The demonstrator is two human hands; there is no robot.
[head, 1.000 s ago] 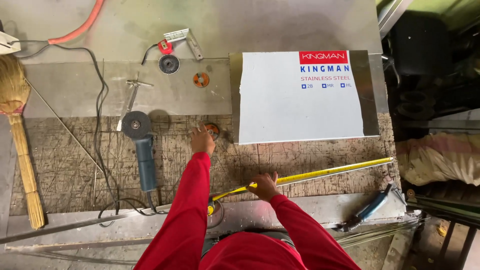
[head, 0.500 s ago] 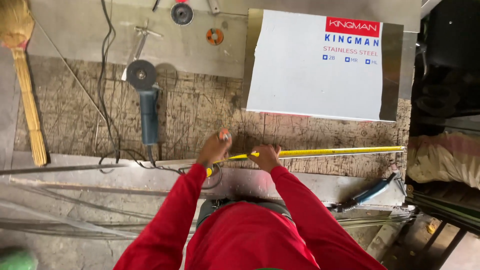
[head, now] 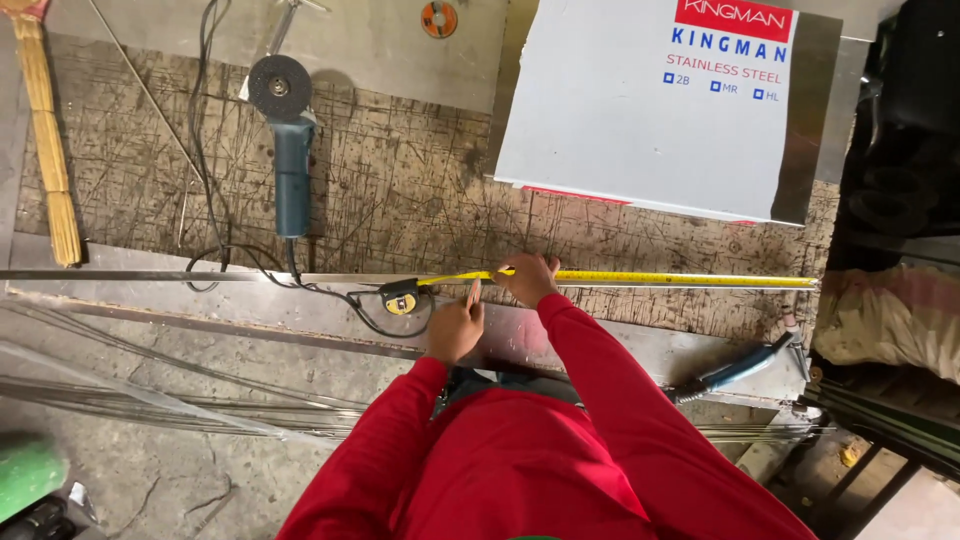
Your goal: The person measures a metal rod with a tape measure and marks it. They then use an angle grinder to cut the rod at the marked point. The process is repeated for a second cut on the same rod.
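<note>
Tape [head: 640, 277] lay stretched along the steel strip [head: 200, 276].
Thin and springy, best pinched flat: right hand [head: 527, 278] pressed it down; left hand [head: 456, 328] gripped something thin, beside the tape's case [head: 401, 298].

Person wears a bright red long-sleeved top, plain, no visible print. Sleeves run full length to the wrists, cuffs snug, cloth creased along both arms. Left hand [head: 455, 328] and right hand [head: 528, 279] bare, no gloves.

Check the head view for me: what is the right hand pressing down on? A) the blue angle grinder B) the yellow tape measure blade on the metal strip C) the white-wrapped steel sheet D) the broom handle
B: the right hand presses the yellow tape measure blade onto the long metal strip.
</note>
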